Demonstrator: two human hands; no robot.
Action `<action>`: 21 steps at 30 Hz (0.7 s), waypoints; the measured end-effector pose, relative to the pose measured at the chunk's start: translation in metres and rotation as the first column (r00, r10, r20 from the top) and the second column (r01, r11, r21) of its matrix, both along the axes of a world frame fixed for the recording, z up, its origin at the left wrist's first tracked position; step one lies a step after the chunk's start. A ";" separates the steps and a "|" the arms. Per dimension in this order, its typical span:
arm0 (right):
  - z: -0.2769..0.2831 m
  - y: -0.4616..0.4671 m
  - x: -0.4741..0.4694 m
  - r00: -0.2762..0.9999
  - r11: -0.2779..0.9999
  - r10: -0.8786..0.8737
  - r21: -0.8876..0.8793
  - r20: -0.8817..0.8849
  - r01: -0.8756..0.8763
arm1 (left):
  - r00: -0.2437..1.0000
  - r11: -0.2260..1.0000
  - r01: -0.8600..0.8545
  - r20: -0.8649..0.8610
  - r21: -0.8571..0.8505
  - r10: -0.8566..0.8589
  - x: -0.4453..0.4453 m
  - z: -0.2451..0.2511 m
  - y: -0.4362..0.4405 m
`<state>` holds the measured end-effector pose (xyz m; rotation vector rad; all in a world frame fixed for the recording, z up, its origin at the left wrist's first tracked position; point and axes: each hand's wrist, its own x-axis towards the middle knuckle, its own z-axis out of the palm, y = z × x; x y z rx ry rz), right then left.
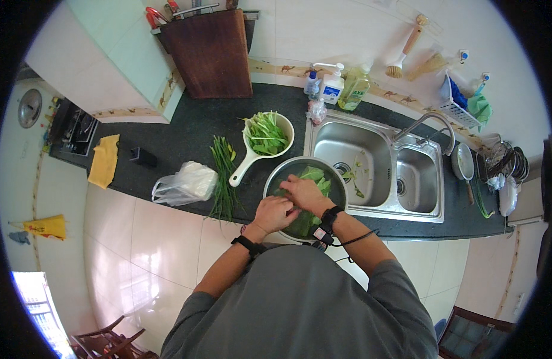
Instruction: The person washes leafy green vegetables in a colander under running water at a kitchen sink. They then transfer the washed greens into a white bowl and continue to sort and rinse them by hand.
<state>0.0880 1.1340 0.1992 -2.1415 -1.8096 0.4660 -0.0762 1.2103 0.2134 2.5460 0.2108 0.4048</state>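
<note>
My left hand (274, 214) is over the near left part of a round metal basin (305, 159), its fingers curled. Close beside it, my right hand (306, 194) reaches in from the right with bent fingers. Green leafy vegetables (313, 172) lie in the basin around and under both hands. What the fingertips grip is hidden by the hands. Behind and left of the basin stands a white handled strainer (243, 169) filled with cut greens (264, 134). A bunch of long thin green chives (224, 179) lies left of the basin, its ends near the counter's front edge.
A plastic bag with a white block (197, 181) lies beside the chives. Right of the basin is a double steel sink (370, 148) with leaf scraps (357, 179) and a faucet (426, 117). Soap bottles (332, 87) and a wooden cutting board (208, 56) stand behind.
</note>
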 end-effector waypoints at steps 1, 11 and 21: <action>-0.005 0.003 0.001 0.999 0.996 0.028 -0.086 0.044 -0.024 | 0.999 1.000 0.003 0.036 -0.019 -0.002 -0.001 -0.001 0.000; 0.062 -0.052 0.072 -0.071 0.936 -0.283 -0.291 -0.957 0.199 | 0.924 0.918 -0.188 0.254 -0.350 0.286 -0.003 -0.004 0.000; -0.011 -0.126 0.162 0.571 0.565 -0.811 -0.083 0.128 0.821 | 0.945 0.953 -0.205 0.209 -0.224 0.253 0.000 -0.006 -0.002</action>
